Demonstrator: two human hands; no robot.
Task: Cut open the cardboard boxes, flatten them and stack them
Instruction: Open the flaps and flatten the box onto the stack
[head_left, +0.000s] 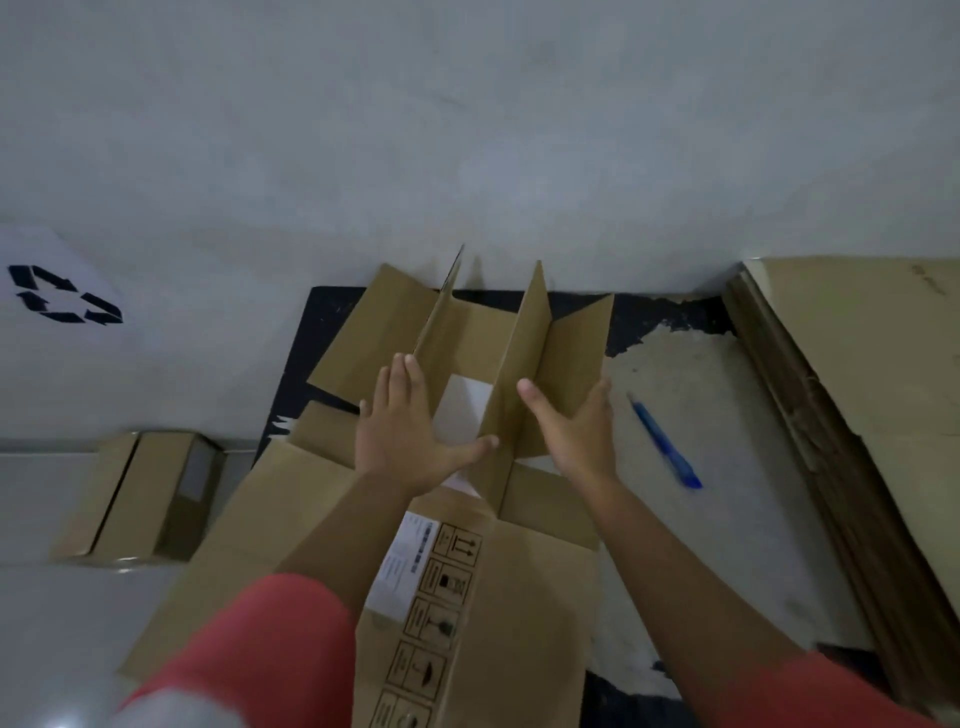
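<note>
Cardboard box, cut open (524, 597), lies in the middle and lower part of the frame, spread on a black mat (332, 322). It is one opened box, and both hands are over it.

The left hand (410, 436) is spread wide, palm down, on the flat cardboard at the centre. Its thumb points right, and it holds nothing. The right hand (576, 431) is just to the right of it, also with straight, relaxed fingers and holding nothing. I cannot tell if its palm touches the cardboard.

Between and above the two hands, two panels of the box stand upright. One (441, 322) is above the left hand and one (524, 358) is beside the right hand. The other flaps lie flat. Both arms have red sleeves (270, 639).

On the near part of the box there is one white label (397, 571), and beside it a column of printed handling symbols (439, 597).

One blue pen (665, 441) lies right of the right hand, apart from the box.

At the right edge of the frame there is one stack of flattened cardboard (857, 395). The sheets are too many and too close together to count.

At the left, on the pale floor (47, 623), one small closed box (140, 493) stands well apart from the opened one. In the upper left, one black recycling sign (62, 293) shows on a white surface.
</note>
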